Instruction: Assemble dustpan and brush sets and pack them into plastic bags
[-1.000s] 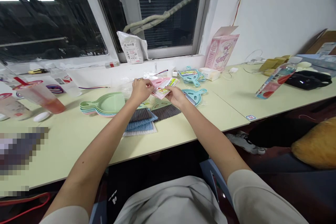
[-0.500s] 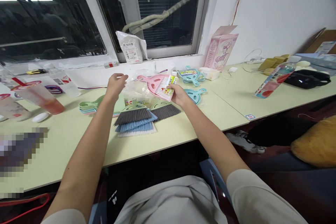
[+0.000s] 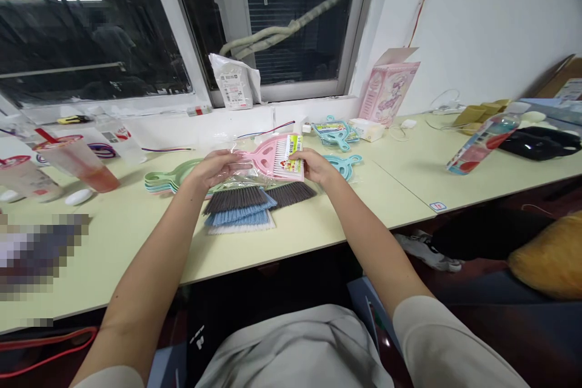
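Observation:
A pink dustpan and brush set (image 3: pixel 265 157) with white bristles and a printed card is held above the table, clear plastic around its handle end. My left hand (image 3: pixel 219 168) is closed at the handle end. At the card end, my right hand (image 3: pixel 314 167) pinches the set. Below lie brushes with dark bristles (image 3: pixel 236 199), blue bristles (image 3: pixel 240 217) and white bristles (image 3: pixel 243 228), partly overlapping. Beside my left hand is a stack of dustpans (image 3: pixel 163 179), green on top, partly hidden by that hand.
Blue dustpan sets (image 3: pixel 336 132) lie behind my right hand, near a pink box (image 3: pixel 390 91). A drink bottle (image 3: pixel 482 139) leans at the right. Drink cups (image 3: pixel 82 163) and a white mouse (image 3: pixel 79 196) are at the left. The table's front edge (image 3: pixel 273 257) is close to my body.
My left hand has come in from the left and closed on the handle end of the pink set. My right hand keeps its hold at the card end. The view has shifted slightly.

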Demonstrator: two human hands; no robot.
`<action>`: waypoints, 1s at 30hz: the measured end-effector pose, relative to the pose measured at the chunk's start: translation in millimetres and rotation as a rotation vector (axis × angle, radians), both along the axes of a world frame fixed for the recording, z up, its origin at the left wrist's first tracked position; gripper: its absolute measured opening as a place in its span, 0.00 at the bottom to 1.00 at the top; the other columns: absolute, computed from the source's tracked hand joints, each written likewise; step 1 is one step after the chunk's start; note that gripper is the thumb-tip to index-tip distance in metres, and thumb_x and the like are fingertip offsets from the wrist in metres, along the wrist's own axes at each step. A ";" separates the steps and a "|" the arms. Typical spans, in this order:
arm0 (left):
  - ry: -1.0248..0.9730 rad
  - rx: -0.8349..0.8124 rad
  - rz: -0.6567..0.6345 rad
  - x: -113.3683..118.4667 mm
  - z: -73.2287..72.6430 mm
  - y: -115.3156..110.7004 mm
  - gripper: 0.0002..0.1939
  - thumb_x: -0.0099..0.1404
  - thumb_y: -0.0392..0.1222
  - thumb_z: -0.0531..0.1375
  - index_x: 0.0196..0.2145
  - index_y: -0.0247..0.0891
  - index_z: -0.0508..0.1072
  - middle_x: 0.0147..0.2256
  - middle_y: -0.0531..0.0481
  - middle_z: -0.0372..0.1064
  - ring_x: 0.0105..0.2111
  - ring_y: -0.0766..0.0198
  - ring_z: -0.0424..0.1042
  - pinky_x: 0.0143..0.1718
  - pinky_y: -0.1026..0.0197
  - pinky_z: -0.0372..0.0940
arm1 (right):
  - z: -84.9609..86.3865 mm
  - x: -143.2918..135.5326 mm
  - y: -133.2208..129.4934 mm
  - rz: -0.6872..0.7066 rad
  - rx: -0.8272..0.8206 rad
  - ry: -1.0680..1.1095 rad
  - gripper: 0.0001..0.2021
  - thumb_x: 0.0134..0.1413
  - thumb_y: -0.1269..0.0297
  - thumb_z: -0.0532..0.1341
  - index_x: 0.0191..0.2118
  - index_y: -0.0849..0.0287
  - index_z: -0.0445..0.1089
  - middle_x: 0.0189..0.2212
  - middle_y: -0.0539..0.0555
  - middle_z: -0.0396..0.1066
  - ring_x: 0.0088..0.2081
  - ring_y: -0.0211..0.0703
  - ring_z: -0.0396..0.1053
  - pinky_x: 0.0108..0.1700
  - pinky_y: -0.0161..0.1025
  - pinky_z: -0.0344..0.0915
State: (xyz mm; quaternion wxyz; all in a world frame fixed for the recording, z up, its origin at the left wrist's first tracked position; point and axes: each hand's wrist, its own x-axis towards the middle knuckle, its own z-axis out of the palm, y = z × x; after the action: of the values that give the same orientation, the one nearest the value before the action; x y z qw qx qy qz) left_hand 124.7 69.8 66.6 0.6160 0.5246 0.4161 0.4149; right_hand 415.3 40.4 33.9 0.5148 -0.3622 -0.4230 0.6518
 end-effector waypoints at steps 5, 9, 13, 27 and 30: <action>-0.036 -0.054 0.035 7.4 -6.4 -3.4 0.08 0.61 0.25 0.64 0.39 0.27 0.79 0.34 0.39 0.79 0.31 0.60 0.80 0.29 0.67 0.74 | 0.8 6.5 0.4 0.102 -0.020 -0.099 0.05 0.51 0.77 0.64 0.35 0.66 0.74 0.22 0.53 0.76 0.11 0.25 0.48 0.10 0.24 0.45; -0.031 -0.090 0.008 9.6 -12.8 -2.2 0.08 0.63 0.27 0.64 0.40 0.29 0.80 0.35 0.39 0.79 0.32 0.59 0.80 0.30 0.65 0.76 | 0.9 9.1 1.5 0.112 -0.030 -0.121 0.04 0.51 0.76 0.66 0.35 0.65 0.74 0.21 0.52 0.76 0.11 0.25 0.46 0.10 0.24 0.43; -0.064 -0.105 -0.016 14.1 -17.1 -5.1 0.07 0.64 0.27 0.62 0.39 0.28 0.81 0.37 0.37 0.80 0.35 0.59 0.81 0.38 0.62 0.78 | -0.4 5.8 -0.1 0.090 -0.032 -0.104 0.08 0.51 0.79 0.66 0.39 0.65 0.75 0.22 0.52 0.78 0.13 0.30 0.58 0.15 0.26 0.60; -0.123 -0.153 0.055 21.0 -11.8 -8.2 0.08 0.63 0.21 0.61 0.37 0.26 0.79 0.35 0.38 0.80 0.32 0.64 0.80 0.38 0.67 0.77 | -6.9 10.3 20.7 -0.378 -0.072 -0.099 0.15 0.65 0.49 0.61 0.38 0.57 0.72 0.23 0.51 0.73 0.22 0.41 0.69 0.26 0.38 0.71; -0.149 -0.138 0.034 18.7 -15.1 -4.7 0.08 0.64 0.22 0.61 0.37 0.27 0.79 0.36 0.38 0.80 0.34 0.64 0.80 0.40 0.68 0.76 | -10.2 12.7 21.5 -0.261 -0.047 -0.079 0.08 0.63 0.60 0.60 0.38 0.57 0.73 0.26 0.51 0.75 0.25 0.41 0.71 0.30 0.38 0.73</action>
State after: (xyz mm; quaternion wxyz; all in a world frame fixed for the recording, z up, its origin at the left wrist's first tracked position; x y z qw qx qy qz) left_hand 143.4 65.1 51.5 0.6728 0.4414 0.4056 0.4335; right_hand 428.1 61.9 23.7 0.5696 -0.4516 -0.3770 0.5740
